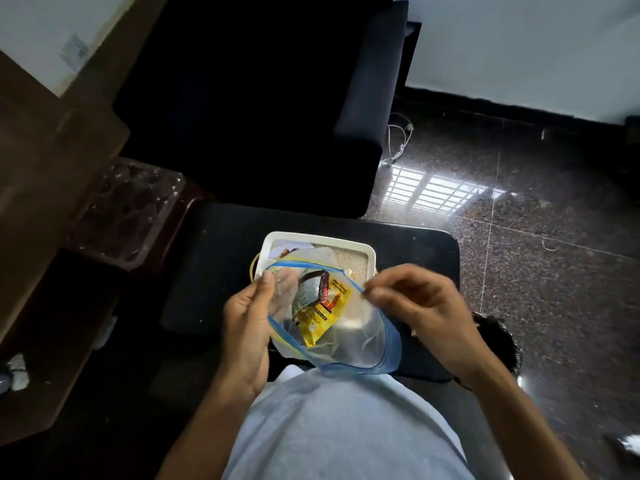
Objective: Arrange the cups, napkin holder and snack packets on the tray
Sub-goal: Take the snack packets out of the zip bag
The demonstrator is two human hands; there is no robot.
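Note:
A clear zip bag (349, 337) with a blue seal hangs open above the near edge of a white tray (370, 252). Inside the bag lie a yellow snack packet (320, 313) and a dark packet (313, 287). My left hand (247, 317) grips the bag's left rim, and my right hand (419, 306) pinches the right rim. The tray has a woven beige base and sits on a small dark table (221, 258). Something white and orange lies in the tray's far left corner, mostly hidden by the bag. No cups or napkin holder are visible.
A dark sofa (263, 109) stands just beyond the table. A clear plastic container (131, 209) rests on a brown stand to the left. Polished stone floor (536, 237) lies to the right, with a white cable (398, 140) near the sofa.

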